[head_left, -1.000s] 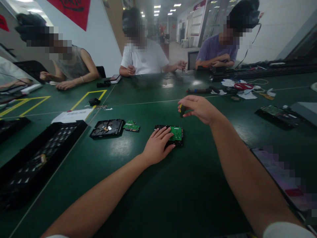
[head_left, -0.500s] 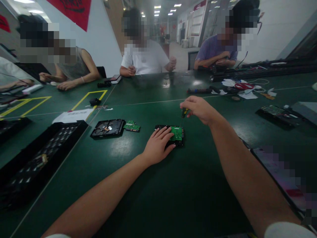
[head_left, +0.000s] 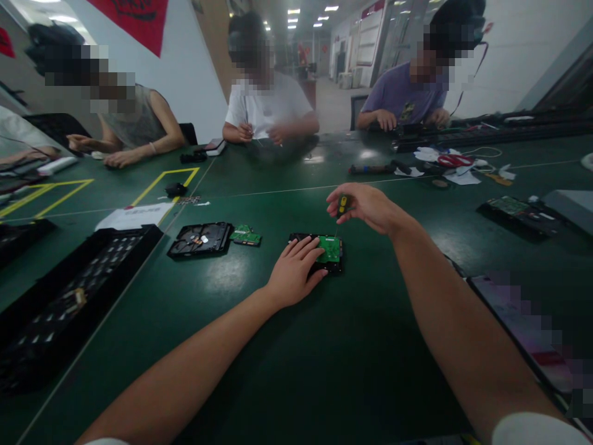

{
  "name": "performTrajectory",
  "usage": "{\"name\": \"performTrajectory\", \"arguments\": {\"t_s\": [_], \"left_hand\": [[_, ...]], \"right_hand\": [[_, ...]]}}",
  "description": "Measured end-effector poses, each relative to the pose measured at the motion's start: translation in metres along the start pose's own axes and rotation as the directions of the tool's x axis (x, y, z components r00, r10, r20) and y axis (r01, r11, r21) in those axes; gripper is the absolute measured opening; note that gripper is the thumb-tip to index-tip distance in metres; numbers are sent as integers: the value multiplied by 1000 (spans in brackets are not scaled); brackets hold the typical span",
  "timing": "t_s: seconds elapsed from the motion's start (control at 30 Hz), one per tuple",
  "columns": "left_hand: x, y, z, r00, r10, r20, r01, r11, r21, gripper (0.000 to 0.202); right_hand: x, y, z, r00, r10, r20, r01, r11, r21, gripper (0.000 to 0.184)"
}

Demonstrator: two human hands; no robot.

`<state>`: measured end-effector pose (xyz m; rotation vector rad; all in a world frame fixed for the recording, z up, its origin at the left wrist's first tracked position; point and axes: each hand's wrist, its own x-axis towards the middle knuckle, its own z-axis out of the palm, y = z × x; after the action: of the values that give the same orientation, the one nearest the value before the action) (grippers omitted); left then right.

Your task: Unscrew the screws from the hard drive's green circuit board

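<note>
My left hand (head_left: 295, 273) lies flat over a hard drive (head_left: 340, 261), fingers stretched across its left part and thumb along the near edge. The drive rests on the table with its green circuit board (head_left: 330, 248) facing up. Above the drive's far right corner, my right hand (head_left: 364, 205) holds a small screwdriver (head_left: 343, 206) with a yellow and dark handle. Its thin shaft points down to the corner of the board; whether the tip sits in a screw is too small to tell. The fingers round the handle look loosely curled.
To the left lie an opened black drive casing (head_left: 201, 240) with small pieces in it and a loose green circuit board (head_left: 246, 235). A long black tray (head_left: 139, 241) holds small parts. Another drive (head_left: 516, 216) lies at right. Several people sit across the green table (head_left: 259, 371).
My right hand's fingers have shifted and loosened round the screwdriver handle, showing more of its yellow part. My left hand and the drive stay put. Across the table, a person's hands have come down.
</note>
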<state>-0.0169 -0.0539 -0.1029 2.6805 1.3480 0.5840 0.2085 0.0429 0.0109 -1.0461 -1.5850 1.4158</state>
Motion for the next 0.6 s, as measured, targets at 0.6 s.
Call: {"name": "performTrajectory", "arguments": {"t_s": [0.6], "left_hand": [[0, 0, -1, 1000, 2, 5, -2, 1000, 9, 51]], "right_hand": [[-6, -7, 1, 996, -18, -90, -2, 974, -226, 31]]}}
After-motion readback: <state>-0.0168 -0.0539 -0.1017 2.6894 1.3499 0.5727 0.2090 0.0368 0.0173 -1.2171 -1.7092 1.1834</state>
